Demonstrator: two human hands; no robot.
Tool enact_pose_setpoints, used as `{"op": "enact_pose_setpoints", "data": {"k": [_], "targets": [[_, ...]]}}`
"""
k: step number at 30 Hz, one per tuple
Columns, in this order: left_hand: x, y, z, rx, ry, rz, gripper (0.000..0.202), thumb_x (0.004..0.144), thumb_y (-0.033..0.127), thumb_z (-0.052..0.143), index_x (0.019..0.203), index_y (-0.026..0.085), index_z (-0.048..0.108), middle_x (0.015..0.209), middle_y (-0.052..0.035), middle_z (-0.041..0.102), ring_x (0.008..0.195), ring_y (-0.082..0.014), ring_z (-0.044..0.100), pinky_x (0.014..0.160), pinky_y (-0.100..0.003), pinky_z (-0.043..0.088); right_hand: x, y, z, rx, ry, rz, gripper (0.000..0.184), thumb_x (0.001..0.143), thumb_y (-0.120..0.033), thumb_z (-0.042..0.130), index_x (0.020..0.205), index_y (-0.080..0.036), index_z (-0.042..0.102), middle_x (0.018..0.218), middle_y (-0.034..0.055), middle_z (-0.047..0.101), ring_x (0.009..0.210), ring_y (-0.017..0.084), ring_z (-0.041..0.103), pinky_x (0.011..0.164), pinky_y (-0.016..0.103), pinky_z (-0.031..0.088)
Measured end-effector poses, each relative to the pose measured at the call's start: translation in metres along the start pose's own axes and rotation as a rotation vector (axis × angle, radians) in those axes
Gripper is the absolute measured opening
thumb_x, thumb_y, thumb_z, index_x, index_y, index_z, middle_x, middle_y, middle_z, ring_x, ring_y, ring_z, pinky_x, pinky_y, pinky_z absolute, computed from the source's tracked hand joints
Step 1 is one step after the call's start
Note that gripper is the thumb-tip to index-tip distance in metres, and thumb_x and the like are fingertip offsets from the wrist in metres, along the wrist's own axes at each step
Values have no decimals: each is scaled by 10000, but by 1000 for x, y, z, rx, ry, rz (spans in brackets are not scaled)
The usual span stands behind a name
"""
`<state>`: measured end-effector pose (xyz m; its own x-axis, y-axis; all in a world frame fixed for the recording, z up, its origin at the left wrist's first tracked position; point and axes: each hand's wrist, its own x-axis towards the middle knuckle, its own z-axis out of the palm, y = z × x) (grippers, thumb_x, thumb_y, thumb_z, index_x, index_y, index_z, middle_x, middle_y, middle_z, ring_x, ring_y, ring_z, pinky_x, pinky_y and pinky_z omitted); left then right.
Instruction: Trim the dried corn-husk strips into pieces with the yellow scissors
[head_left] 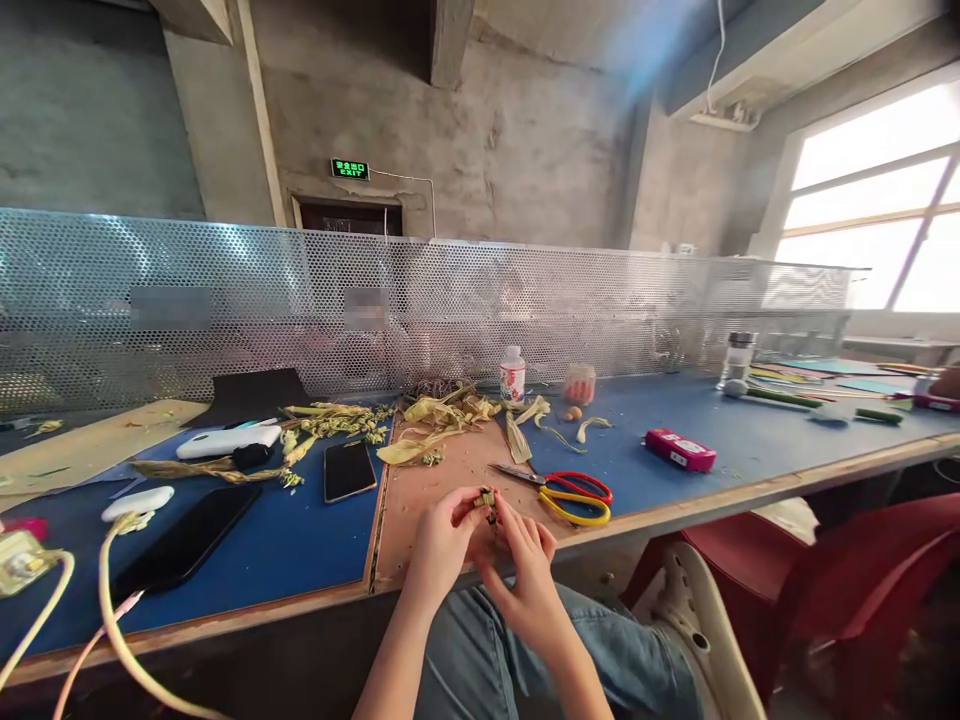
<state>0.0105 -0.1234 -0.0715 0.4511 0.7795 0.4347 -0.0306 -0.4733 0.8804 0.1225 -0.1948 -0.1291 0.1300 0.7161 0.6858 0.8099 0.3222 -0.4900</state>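
My left hand point(442, 535) and my right hand point(525, 550) meet above the table's front edge. Between their fingertips they pinch a small greenish-brown piece of dried plant point(486, 497); its exact kind is too small to make out. Just to the right lie scissors point(577, 497) with one red and one yellow handle, blades pointing left. Beyond my hands, dried pale leaves point(431, 425) are heaped on the brown board point(465, 470). Several more dry plant scraps point(337, 422) are strewn to the left of the heap.
Two dark phones point(349, 471) point(187, 540) and a white device point(229, 440) lie left, near a pale cable point(109, 610). A white bottle point(513, 375), a jar point(580, 384) and a magenta pack point(679, 450) stand right. A perforated metal screen point(465, 310) closes the back; a red chair point(825, 570) is at right.
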Motion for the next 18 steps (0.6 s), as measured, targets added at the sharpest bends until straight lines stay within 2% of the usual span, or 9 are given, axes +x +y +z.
{"op": "enact_pose_setpoints", "data": {"k": [10, 18], "targets": [[2, -1, -1, -1, 13, -4, 217, 781, 253, 587, 964, 162, 660, 1026, -98, 703, 944, -227, 652, 845, -334, 497, 3, 2, -6, -23, -37, -16, 713, 870, -299, 507, 1450, -308, 92, 1324, 34, 494, 1128, 202, 445, 953, 384, 274], [4, -1, -2, -14, 17, -44, 264, 754, 299, 618, 977, 163, 654, 1030, -90, 702, 942, -229, 651, 853, -343, 496, 6, 3, -5, -49, -47, -41, 785, 846, -258, 541, 1458, -311, 53, 1425, 30, 394, 1169, 217, 418, 954, 387, 280]]}}
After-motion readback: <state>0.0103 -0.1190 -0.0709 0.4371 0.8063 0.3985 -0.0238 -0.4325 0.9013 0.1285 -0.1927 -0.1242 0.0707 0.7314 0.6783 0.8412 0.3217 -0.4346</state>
